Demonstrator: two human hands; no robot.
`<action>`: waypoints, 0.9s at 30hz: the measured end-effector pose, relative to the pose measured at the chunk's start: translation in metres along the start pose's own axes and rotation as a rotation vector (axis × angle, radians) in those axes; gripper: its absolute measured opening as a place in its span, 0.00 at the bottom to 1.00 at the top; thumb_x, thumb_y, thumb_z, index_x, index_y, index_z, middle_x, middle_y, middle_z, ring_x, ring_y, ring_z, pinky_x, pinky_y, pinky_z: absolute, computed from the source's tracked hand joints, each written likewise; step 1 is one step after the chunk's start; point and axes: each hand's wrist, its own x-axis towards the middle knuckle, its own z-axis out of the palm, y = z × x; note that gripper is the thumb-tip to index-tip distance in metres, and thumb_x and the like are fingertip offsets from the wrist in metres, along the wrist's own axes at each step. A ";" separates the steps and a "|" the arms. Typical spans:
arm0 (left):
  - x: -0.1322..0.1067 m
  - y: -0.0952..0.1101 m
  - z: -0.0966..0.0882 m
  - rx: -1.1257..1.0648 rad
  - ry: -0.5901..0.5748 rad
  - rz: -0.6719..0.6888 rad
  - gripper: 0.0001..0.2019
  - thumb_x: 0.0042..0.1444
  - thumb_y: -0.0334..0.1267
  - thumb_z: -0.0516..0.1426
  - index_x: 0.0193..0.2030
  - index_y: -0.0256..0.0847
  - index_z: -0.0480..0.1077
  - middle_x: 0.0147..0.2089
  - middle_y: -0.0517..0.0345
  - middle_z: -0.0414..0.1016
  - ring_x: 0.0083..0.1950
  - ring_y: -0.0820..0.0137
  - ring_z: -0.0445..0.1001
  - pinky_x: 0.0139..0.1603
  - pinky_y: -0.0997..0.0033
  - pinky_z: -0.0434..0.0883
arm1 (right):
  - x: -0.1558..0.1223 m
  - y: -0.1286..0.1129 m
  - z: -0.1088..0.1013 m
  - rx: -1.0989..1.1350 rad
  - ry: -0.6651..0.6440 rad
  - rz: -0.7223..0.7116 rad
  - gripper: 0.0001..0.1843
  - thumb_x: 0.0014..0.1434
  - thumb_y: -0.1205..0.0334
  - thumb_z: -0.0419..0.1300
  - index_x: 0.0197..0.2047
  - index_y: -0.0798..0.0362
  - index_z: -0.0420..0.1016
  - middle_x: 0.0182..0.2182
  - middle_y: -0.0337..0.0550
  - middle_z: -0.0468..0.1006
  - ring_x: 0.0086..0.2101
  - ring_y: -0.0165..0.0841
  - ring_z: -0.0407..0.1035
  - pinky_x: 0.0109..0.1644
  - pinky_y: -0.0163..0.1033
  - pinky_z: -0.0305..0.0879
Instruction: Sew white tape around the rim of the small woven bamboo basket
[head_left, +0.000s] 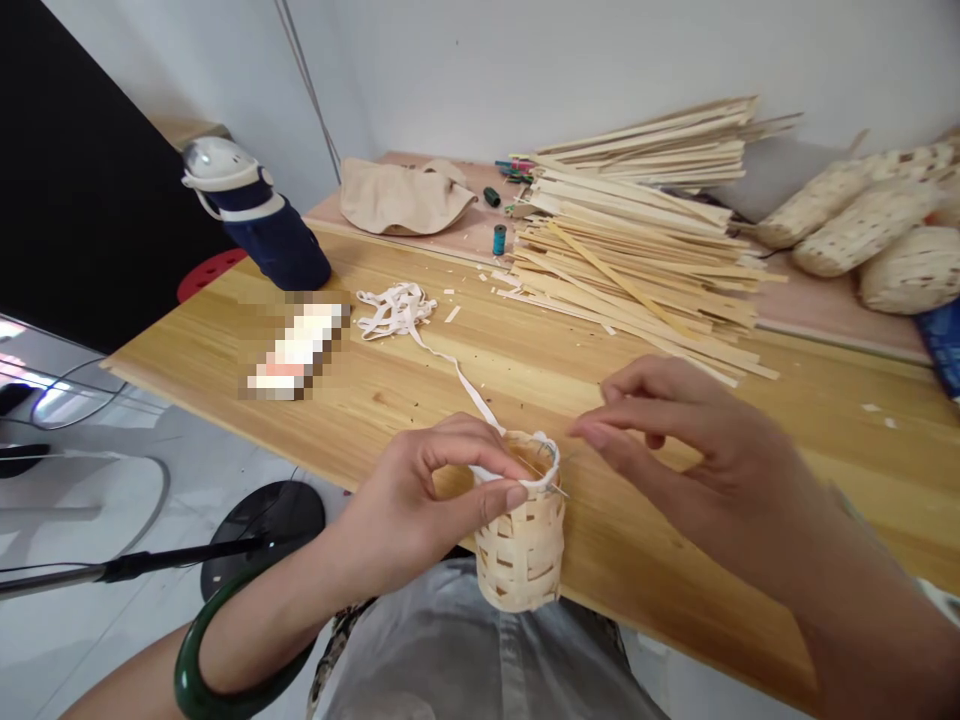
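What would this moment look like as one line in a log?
left hand: grips woven basket at rim | right hand: pinched near rim, by needle | white tape: runs from pile to rim

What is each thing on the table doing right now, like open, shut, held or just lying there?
Small woven pale-wood basket: upright, open-topped, held at the table edge.
White flat ribbon: one end bunched loose on the table, the other on the basket rim.
Left hand: pinching the rim.
Right hand: fingertips together at the rim.
Pale wooden strips: loosely piled.
Navy bottle with white lid: shut, leaning.
Beige cloth hat: lying crumpled.
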 end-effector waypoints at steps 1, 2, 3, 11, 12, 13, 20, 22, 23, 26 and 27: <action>0.000 0.002 0.000 0.034 -0.026 0.032 0.04 0.58 0.36 0.64 0.35 0.41 0.81 0.39 0.56 0.78 0.44 0.67 0.75 0.48 0.67 0.68 | 0.003 0.001 -0.002 0.064 -0.103 0.028 0.09 0.64 0.63 0.59 0.33 0.49 0.80 0.34 0.41 0.73 0.36 0.32 0.67 0.39 0.40 0.62; 0.001 0.003 0.001 0.071 -0.049 0.070 0.04 0.58 0.36 0.64 0.36 0.41 0.81 0.39 0.56 0.78 0.45 0.67 0.74 0.48 0.66 0.68 | 0.007 0.001 -0.003 0.133 -0.217 0.064 0.11 0.64 0.62 0.59 0.31 0.49 0.79 0.33 0.40 0.73 0.35 0.31 0.67 0.39 0.39 0.62; 0.001 0.005 0.002 0.109 -0.069 0.114 0.04 0.59 0.35 0.63 0.36 0.40 0.81 0.38 0.55 0.78 0.45 0.67 0.74 0.48 0.66 0.68 | 0.010 0.000 -0.003 0.204 -0.333 0.104 0.12 0.64 0.62 0.58 0.29 0.50 0.79 0.32 0.40 0.72 0.35 0.31 0.67 0.39 0.39 0.62; 0.000 0.008 0.007 0.315 -0.130 0.338 0.04 0.60 0.31 0.62 0.38 0.41 0.79 0.36 0.58 0.79 0.44 0.68 0.72 0.56 0.62 0.64 | 0.020 -0.004 -0.006 0.601 -0.711 0.522 0.07 0.53 0.59 0.61 0.26 0.52 0.73 0.24 0.35 0.66 0.27 0.28 0.58 0.31 0.36 0.53; 0.000 0.008 0.007 0.307 -0.137 0.336 0.04 0.60 0.31 0.62 0.38 0.41 0.79 0.36 0.58 0.79 0.44 0.68 0.72 0.56 0.62 0.64 | 0.021 -0.005 -0.004 0.609 -0.699 0.567 0.08 0.52 0.59 0.60 0.24 0.52 0.71 0.22 0.34 0.64 0.26 0.28 0.56 0.30 0.37 0.51; 0.001 0.008 0.007 0.293 -0.140 0.326 0.04 0.60 0.31 0.61 0.38 0.41 0.79 0.36 0.59 0.80 0.44 0.69 0.72 0.56 0.62 0.64 | 0.022 -0.007 -0.002 0.607 -0.665 0.601 0.09 0.51 0.58 0.60 0.23 0.52 0.69 0.21 0.34 0.62 0.25 0.28 0.54 0.30 0.37 0.49; 0.015 -0.009 -0.008 0.149 -0.079 0.201 0.04 0.60 0.36 0.62 0.36 0.41 0.80 0.38 0.54 0.78 0.46 0.64 0.72 0.51 0.62 0.66 | 0.029 -0.009 0.021 0.764 -0.325 0.728 0.07 0.47 0.60 0.61 0.22 0.53 0.70 0.21 0.36 0.67 0.26 0.28 0.56 0.32 0.38 0.52; 0.017 -0.013 -0.013 0.125 -0.093 0.197 0.04 0.59 0.36 0.63 0.37 0.41 0.80 0.38 0.54 0.78 0.47 0.63 0.72 0.53 0.61 0.65 | 0.031 -0.010 0.027 0.791 -0.312 0.734 0.07 0.47 0.61 0.60 0.20 0.53 0.69 0.19 0.34 0.65 0.24 0.26 0.54 0.31 0.37 0.51; 0.017 -0.013 -0.015 0.115 -0.097 0.198 0.04 0.60 0.36 0.62 0.37 0.41 0.80 0.38 0.54 0.78 0.47 0.63 0.72 0.54 0.61 0.65 | 0.032 -0.009 0.030 0.805 -0.320 0.724 0.07 0.46 0.62 0.60 0.20 0.53 0.69 0.18 0.33 0.65 0.24 0.26 0.54 0.31 0.37 0.51; 0.016 -0.010 -0.016 0.100 -0.195 0.210 0.04 0.59 0.36 0.63 0.36 0.42 0.81 0.35 0.55 0.77 0.44 0.65 0.72 0.57 0.59 0.63 | 0.039 0.001 0.035 0.839 -0.255 0.694 0.07 0.44 0.62 0.63 0.20 0.54 0.71 0.18 0.34 0.66 0.24 0.26 0.56 0.30 0.36 0.52; 0.015 -0.007 -0.015 0.096 -0.244 0.211 0.04 0.59 0.36 0.63 0.36 0.42 0.81 0.34 0.56 0.77 0.43 0.66 0.72 0.58 0.59 0.63 | 0.043 0.007 0.036 0.843 -0.197 0.693 0.07 0.43 0.62 0.64 0.20 0.55 0.72 0.19 0.34 0.67 0.24 0.26 0.56 0.30 0.36 0.52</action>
